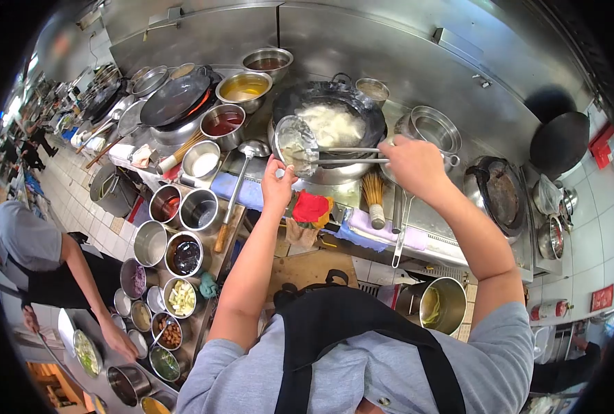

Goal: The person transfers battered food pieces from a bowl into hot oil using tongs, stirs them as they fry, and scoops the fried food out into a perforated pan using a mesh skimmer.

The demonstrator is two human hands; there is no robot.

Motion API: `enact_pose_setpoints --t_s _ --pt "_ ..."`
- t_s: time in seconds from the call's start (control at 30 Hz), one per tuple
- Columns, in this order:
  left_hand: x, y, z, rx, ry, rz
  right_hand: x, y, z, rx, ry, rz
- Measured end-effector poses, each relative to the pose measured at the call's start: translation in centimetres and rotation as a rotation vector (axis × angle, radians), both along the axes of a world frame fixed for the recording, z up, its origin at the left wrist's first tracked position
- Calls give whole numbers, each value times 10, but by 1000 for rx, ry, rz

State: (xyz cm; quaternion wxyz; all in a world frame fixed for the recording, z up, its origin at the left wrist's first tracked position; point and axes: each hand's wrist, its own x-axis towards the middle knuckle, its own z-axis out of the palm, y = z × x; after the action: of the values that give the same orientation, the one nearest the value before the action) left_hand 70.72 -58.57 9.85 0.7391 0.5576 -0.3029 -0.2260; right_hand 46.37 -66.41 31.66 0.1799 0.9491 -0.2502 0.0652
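Pale food in bubbling white liquid fills the large wok point(331, 124) on the stove. At its near left edge my left hand point(278, 181) grips the lower rim of a clear bowl point(297, 145), tilted on its side. My right hand point(414, 164) is closed on the ends of long metal tongs point(351, 156), whose two arms reach left to the bowl's mouth. Whatever lies between their tips is too small to make out. Just below the wok are a red cloth point(311, 208) and a bamboo brush point(374, 196).
On the left, a ladle point(240, 181) rests beside pots of sauces and chopped ingredients. A co-worker point(52, 255) reaches over the lower-left counter. Another wok point(500, 193) and a steel strainer bowl point(434, 130) are on the right. A deep pot point(445, 303) stands beside my body.
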Motion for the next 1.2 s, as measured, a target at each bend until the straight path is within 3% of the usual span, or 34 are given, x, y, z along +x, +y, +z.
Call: enact_pose_setpoints --t_s 0.07,0.17,0.43,0.57,0.63,0.7,0.8,1.0,1.03,1.13,1.2 --pt "2 -3 -2 -6 45 34 -12 5 12 43 -11 -17" --pt "10 -5 -4 -100 330 -92 -30 7 32 102 -82 -140" --pt "17 15 -29 -51 444 -83 -29 -42 71 210 -185 -434" --pt "12 62 -33 -61 531 -11 4 -121 37 258 -164 -423" --pt "8 87 -26 -10 544 40 29 -159 17 297 -92 -534" --pt "9 108 -27 3 569 67 54 -220 -25 280 -50 -520" --pt "13 135 -29 0 593 106 103 -227 -25 399 104 -648" --pt "29 162 -31 25 582 114 135 -208 -9 331 2 -676" --pt "32 163 -26 22 576 105 137 -203 0 325 33 -649" --pt "43 157 -17 -37 560 99 120 -182 15 103 -203 -321" --pt "58 147 -32 -63 468 24 116 -94 57 153 -257 -347"
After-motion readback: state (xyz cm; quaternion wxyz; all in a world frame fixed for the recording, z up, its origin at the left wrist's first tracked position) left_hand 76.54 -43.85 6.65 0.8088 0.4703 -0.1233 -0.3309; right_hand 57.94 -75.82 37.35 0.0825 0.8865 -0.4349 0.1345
